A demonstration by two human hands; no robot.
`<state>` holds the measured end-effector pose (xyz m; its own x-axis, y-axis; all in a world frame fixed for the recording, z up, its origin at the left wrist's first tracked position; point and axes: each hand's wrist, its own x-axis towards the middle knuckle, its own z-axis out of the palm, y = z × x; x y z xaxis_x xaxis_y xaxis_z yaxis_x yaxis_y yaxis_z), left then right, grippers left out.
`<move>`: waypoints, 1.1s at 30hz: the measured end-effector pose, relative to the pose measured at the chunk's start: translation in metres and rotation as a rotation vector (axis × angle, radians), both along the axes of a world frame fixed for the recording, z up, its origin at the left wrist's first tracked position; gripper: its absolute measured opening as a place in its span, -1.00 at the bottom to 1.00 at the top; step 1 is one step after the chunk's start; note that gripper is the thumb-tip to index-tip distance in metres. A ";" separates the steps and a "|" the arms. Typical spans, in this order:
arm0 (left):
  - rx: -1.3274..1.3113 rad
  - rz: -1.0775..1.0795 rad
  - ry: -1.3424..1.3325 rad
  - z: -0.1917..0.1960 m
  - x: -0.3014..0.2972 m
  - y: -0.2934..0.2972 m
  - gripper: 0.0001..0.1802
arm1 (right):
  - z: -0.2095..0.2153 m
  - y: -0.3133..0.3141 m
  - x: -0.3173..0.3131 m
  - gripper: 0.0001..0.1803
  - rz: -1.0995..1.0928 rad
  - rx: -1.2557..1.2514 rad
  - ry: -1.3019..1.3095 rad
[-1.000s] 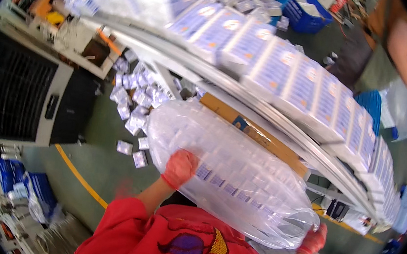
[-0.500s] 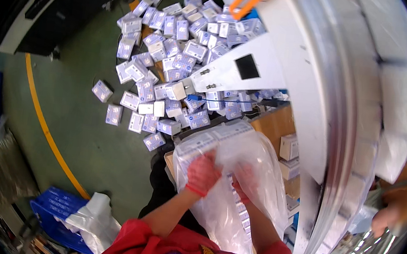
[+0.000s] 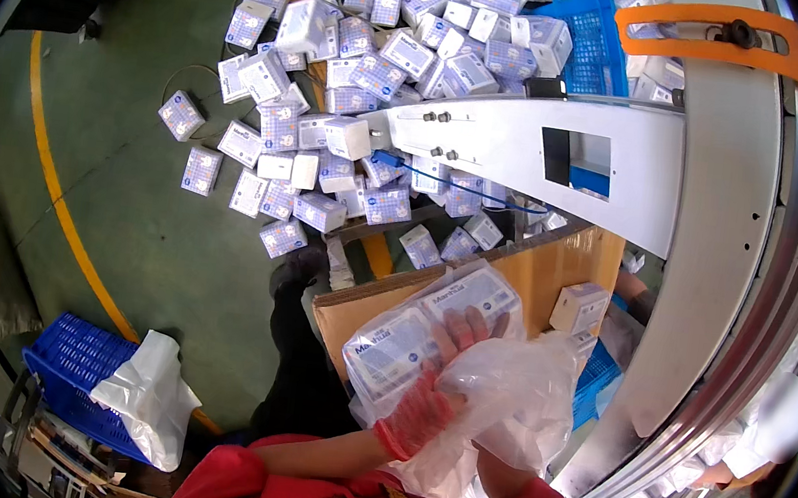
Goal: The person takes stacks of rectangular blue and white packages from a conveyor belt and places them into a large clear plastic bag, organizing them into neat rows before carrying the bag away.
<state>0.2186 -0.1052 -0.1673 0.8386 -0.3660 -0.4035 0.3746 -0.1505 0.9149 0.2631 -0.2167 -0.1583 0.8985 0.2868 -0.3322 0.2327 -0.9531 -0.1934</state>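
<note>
A clear plastic bag [image 3: 522,381] with small white boxes [image 3: 391,351] inside lies in front of me, over a cardboard carton [image 3: 564,268]. The boxes sit side by side under the film, and the bag's loose end is bunched toward me. My left hand [image 3: 421,414], in a pink-red knit glove, is closed on the gathered plastic. My right hand [image 3: 470,330] rests its spread fingers on top of the bagged boxes. Crumpled film covers the back of that hand and its wrist.
Many loose white-and-lilac boxes [image 3: 377,74] are heaped ahead. A white machine arm [image 3: 520,140] crosses above the carton, joined to a metal frame [image 3: 710,284] at right. A blue crate [image 3: 86,361] with white plastic stands at lower left. Another person's arm [image 3: 641,306] shows behind the frame.
The bag, earlier spread loosely over the boxes, is now gathered toward me at their near right. My left hand has moved nearer and closed on the plastic. The view has shifted.
</note>
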 end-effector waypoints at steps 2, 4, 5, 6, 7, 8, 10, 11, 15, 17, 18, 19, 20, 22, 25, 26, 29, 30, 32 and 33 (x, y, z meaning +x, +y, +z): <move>0.097 -0.002 -0.209 -0.001 0.005 -0.002 -0.73 | -0.001 -0.001 -0.003 -0.48 -0.085 0.040 0.012; 0.215 -0.147 -0.262 0.003 0.021 -0.002 -0.69 | -0.006 -0.003 -0.005 -0.48 -0.192 0.086 0.034; 0.301 -0.251 -0.176 0.012 0.033 -0.003 -0.68 | -0.008 -0.001 -0.009 -0.49 -0.252 0.110 0.048; 0.331 -0.301 -0.180 0.010 0.037 -0.005 -0.67 | -0.011 0.002 -0.014 -0.49 -0.302 0.131 0.061; 0.359 -0.351 -0.184 0.009 0.042 -0.006 -0.67 | -0.014 0.007 -0.018 -0.49 -0.355 0.150 0.067; 0.329 -0.346 -0.278 -0.006 0.039 -0.009 -0.68 | -0.012 0.014 -0.026 -0.50 -0.399 0.166 0.086; 0.323 -0.311 -0.391 -0.019 0.036 -0.013 -0.74 | -0.014 0.028 -0.045 -0.51 -0.483 0.204 0.109; 0.344 -0.288 -0.411 -0.022 0.033 -0.016 -0.78 | -0.013 0.035 -0.056 -0.51 -0.523 0.221 0.118; 0.296 -0.075 -0.265 0.001 0.043 -0.005 -0.60 | -0.021 0.049 -0.074 -0.53 -0.597 0.277 0.159; -0.015 0.047 0.169 0.007 0.045 0.003 -0.43 | -0.034 0.053 -0.070 -0.53 -0.625 0.300 0.162; -0.085 0.057 0.256 0.007 0.044 0.006 -0.34 | -0.040 0.054 -0.069 -0.54 -0.638 0.314 0.165; 0.002 -0.034 0.076 0.004 0.043 0.014 -0.25 | -0.048 0.056 -0.067 -0.54 -0.647 0.329 0.171; 0.081 -0.125 -0.106 0.002 0.044 0.020 -0.15 | -0.052 0.058 -0.067 -0.54 -0.675 0.339 0.175; 0.297 -0.097 -0.164 0.002 0.048 0.028 -0.02 | -0.062 0.052 -0.062 -0.55 -0.698 0.377 0.188; 0.343 -0.252 -0.083 -0.037 0.027 0.042 -0.23 | -0.065 0.046 -0.069 -0.56 -0.719 0.412 0.211; 0.233 -0.380 0.120 -0.085 -0.013 0.047 -0.33 | -0.063 0.042 -0.072 -0.57 -0.728 0.411 0.215; -0.204 0.004 0.772 -0.087 -0.022 0.040 -0.66 | -0.061 0.039 -0.081 -0.58 -0.747 0.426 0.234; -0.375 0.255 0.982 -0.072 -0.017 0.039 -0.76 | -0.061 0.040 -0.083 -0.58 -0.757 0.435 0.227; -0.405 0.267 1.048 -0.052 -0.011 0.047 -0.77 | -0.064 0.045 -0.085 -0.59 -0.763 0.451 0.227; -0.416 0.272 1.084 -0.044 -0.010 0.050 -0.78 | -0.067 0.050 -0.086 -0.59 -0.770 0.461 0.226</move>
<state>0.2090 -0.0556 -0.2113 0.2045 -0.4998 -0.8417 0.9560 0.2868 0.0620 0.1775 -0.1669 -0.2255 0.8239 -0.2154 -0.5242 -0.5225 -0.6466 -0.5557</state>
